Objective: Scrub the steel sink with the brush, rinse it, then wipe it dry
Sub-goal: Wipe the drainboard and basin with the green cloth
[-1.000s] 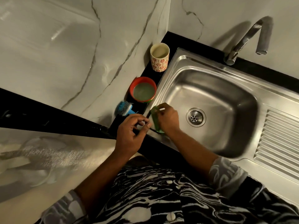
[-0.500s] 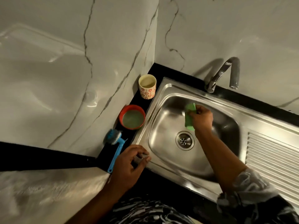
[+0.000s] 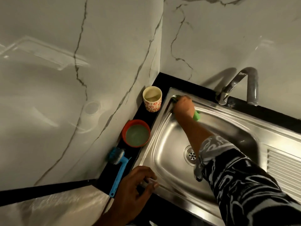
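The blue long-handled plastic brush [image 3: 120, 170] lies untouched on the black counter strip [image 3: 162, 82] left of the sink, with its bristle head at the far end. Just right of its handle, my left hand [image 3: 135, 188] rests on the near left corner of the stainless steel sink [image 3: 169, 144], fingers loosely bent and holding nothing. Farther back stand a round red bowl [image 3: 136, 135] of greenish liquid and a white cup with red flowers [image 3: 152, 101]. My right hand [image 3: 184, 105] grips a green cleaning pad [image 3: 196, 116] at the sink's far left corner, left of the grey curved tap [image 3: 250, 85].
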